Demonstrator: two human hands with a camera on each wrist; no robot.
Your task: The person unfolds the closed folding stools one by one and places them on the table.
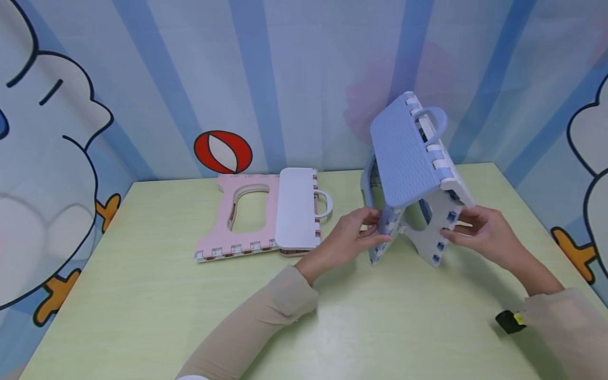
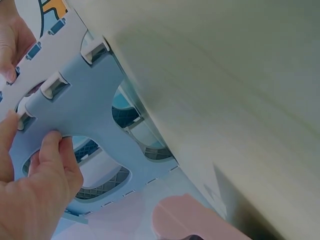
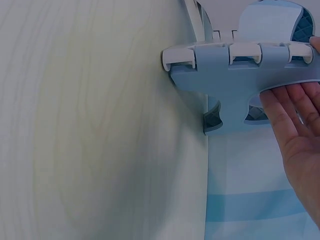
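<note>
A blue and white folding stool [image 1: 404, 153] stands tilted and partly unfolded at the right of the table, its blue top slanting and its loop handle at the upper right. My left hand [image 1: 349, 237] grips its left leg panel; in the left wrist view the fingers of the left hand [image 2: 42, 185] curl into the opening of the blue panel [image 2: 95, 105]. My right hand [image 1: 489, 237] holds the edge of the white right panel. In the right wrist view, the right hand [image 3: 300, 125] has its fingers in the blue panel's cutout [image 3: 225, 75].
A pink and white folding stool [image 1: 299, 211] lies flat at the middle back of the table [image 1: 142, 295]. A small black object [image 1: 510, 321] with a yellow part is beside the right sleeve. A printed curtain [image 1: 304, 79] stands behind the table.
</note>
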